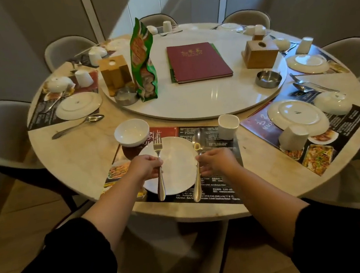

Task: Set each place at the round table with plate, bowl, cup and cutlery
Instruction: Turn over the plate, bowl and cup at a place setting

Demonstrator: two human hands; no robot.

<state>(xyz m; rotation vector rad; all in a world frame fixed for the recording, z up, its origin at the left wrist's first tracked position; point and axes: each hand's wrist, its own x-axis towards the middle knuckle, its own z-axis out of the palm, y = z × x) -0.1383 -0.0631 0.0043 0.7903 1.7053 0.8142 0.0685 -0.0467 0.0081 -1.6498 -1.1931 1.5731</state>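
At the nearest place a white plate lies on a dark printed placemat. My left hand grips a fork over the plate's left side, tines pointing away from me. Over the plate's right edge my right hand holds a spoon, bowl end away from me. A white bowl stands upright at the mat's far left corner. An upright white cup stands at the far right of the mat.
A round marble table carries a white turntable with a red menu, a green snack bag, two wooden holders and two metal ashtrays. Other places hold plates, overturned bowls, cups and cutlery. Grey chairs ring the table.
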